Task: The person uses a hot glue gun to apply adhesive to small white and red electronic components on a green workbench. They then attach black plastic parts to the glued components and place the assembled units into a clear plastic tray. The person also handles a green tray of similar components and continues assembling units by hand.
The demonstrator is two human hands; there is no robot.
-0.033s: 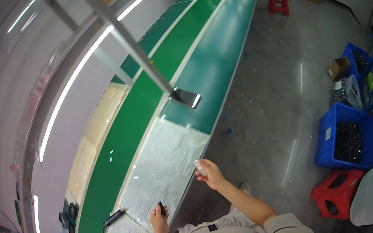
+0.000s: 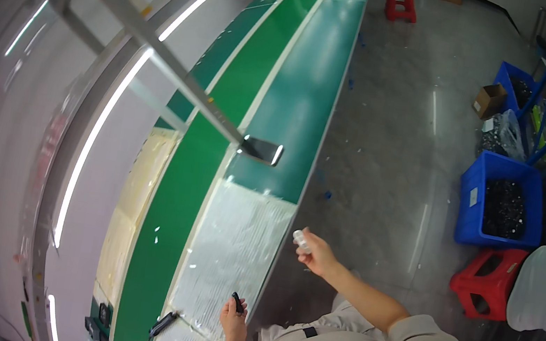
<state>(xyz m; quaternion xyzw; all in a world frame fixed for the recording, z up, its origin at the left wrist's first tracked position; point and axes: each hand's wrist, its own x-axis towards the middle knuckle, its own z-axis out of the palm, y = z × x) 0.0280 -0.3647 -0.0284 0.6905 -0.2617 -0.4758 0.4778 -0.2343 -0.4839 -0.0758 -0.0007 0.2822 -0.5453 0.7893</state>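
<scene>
Small and dark, the object (image 2: 238,302) was pinched in the left hand (image 2: 232,317), its grip clamped on it over the near end of the surface (image 2: 297,103), just above the pale ribbed sheet (image 2: 232,256) that covered that end. What kind of thing it was could not be told from where I stood. The right hand (image 2: 317,253) was raised off to the side, beyond the surface's edge and over the grey floor (image 2: 388,152), fingers closed around a small white piece (image 2: 301,239). The two hands were well apart. A green strip (image 2: 173,226) ran lengthwise along the surface, away toward the far end. Near the left hand, a black tool (image 2: 162,324) lay on the surface. On the floor to the right stood a blue crate (image 2: 498,204) filled with dark parts, and a red stool (image 2: 486,281) sat just beside it.
</scene>
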